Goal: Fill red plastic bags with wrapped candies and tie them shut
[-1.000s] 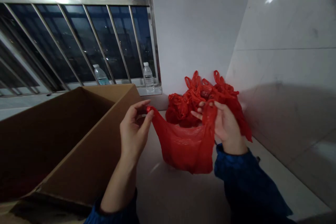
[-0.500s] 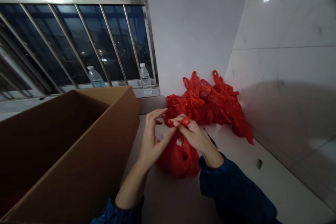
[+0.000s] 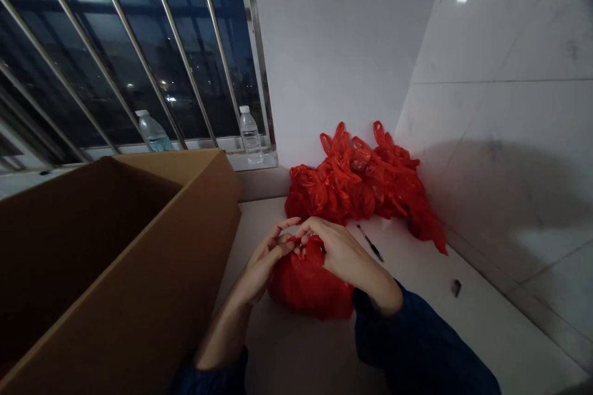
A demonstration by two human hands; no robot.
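Note:
A full red plastic bag [image 3: 311,296] rests on the white surface in front of me. At its gathered top, my left hand [image 3: 266,259] pinches the plastic between thumb and fingers from the left. My right hand [image 3: 336,250] comes in from the right, its fingers curled on the bag's top beside the left fingertips. The exact grip of the right fingertips is partly hidden behind the hand. Just behind stands a pile of red plastic bags [image 3: 365,179], several with handle loops sticking up.
A large open cardboard box [image 3: 185,247] takes up the left side. Two clear bottles, one leaning [image 3: 154,133] and one upright [image 3: 251,136], stand by the barred window. A black pen [image 3: 370,243] and a small dark object [image 3: 456,287] lie to the right. Tiled wall [image 3: 500,105] bounds the right.
Both hands have moved down, closer to the bag. The handle loop that stood up between them is now down at the bag's top. The view has shifted slightly.

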